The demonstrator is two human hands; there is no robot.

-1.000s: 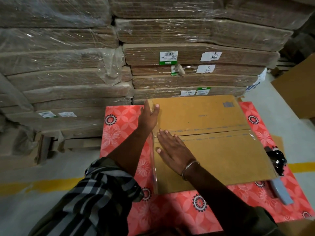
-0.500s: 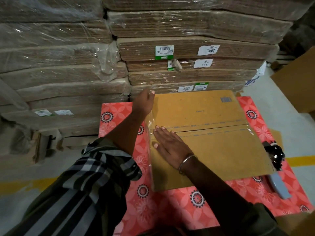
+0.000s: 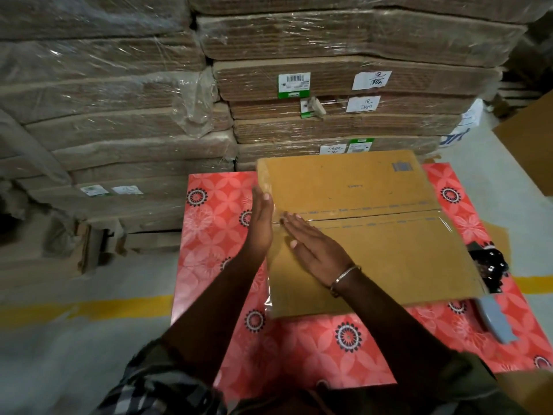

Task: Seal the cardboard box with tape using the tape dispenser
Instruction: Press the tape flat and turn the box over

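Note:
A brown cardboard box stands on the red flowered table, its two top flaps closed along a middle seam. Clear tape runs down the box's left edge. My left hand lies flat with straight fingers against the box's left side, over the tape at the seam. My right hand rests flat, palm down, on the near flap, its fingertips at the left end of the seam. The tape dispenser, black with a grey handle, lies on the table at the box's right side, partly hidden by the box.
Shrink-wrapped stacks of flat cardboard rise right behind and to the left of the table. A large brown carton stands at the right edge. A yellow line crosses the grey floor.
My left hand slid from the box's far left corner down along the left side to the seam. My right hand stayed flat on the near flap.

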